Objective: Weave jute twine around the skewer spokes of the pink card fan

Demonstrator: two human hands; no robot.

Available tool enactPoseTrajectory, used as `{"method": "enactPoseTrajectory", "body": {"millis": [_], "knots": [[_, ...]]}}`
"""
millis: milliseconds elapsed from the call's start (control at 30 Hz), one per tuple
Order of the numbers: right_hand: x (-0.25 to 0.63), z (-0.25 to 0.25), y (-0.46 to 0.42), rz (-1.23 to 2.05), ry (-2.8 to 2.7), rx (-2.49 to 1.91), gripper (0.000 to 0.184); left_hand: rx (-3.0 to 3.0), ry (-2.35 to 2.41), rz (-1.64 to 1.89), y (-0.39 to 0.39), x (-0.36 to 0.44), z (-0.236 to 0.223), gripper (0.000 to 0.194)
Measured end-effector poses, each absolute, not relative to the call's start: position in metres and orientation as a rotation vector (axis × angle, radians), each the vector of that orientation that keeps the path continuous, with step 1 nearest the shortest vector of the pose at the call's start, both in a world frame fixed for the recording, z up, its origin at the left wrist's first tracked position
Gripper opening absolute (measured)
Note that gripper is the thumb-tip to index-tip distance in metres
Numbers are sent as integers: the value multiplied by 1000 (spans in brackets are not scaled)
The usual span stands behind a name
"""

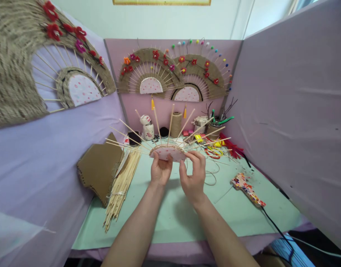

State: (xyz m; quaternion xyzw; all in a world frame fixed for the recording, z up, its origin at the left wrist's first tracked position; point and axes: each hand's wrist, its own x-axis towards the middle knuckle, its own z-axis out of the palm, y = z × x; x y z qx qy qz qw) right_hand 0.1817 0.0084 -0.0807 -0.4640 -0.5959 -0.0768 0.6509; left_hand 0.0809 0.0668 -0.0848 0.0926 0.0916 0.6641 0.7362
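Note:
A half-round fan frame (pixel 170 151), pink-and-white spotted on its face, is held up above the table. Thin wooden sticks (pixel 171 124) fan out from its curved edge, and a band of twine seems to run along that edge. My left hand (pixel 161 171) grips its lower left part, thumb on the face and fingers beneath. At the right end, my right hand (pixel 193 176) has its fingers bent around the corner, with the thumb low near the face. A loose length of twine (pixel 213 178) lies on the table just right of my right hand.
At left lie a bundle of sticks (pixel 123 189) and brown cardboard (pixel 101 165). A patterned glue gun (pixel 248 189) with its cord rests at right. Behind stand a twine spool (pixel 175 125), scissors (pixel 213 152) and jars. Finished fans (pixel 199 70) hang on the partitions.

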Motion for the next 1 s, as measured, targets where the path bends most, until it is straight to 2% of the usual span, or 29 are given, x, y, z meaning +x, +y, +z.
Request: {"method": "enactPoseTrajectory", "body": {"millis": [133,300,533,733,900,1000], "knots": [[197,-102,8,-80,-1173,-1083,6,130,175,1475,71,76,-84,25],[213,-122,18,340,-1039,-1203,18,87,174,1461,72,78,-87,26],[210,-128,13,386,-1041,-1301,26,71,184,1458,73,79,-89,29],[205,-142,17,590,-1325,-1394,31,48,163,1473,73,76,-87,33],[202,-153,27,529,-1256,-1560,64,60,141,1398,73,78,-90,35],[203,-151,28,436,-1135,-1556,69,72,130,1355,73,79,-92,34]]}}
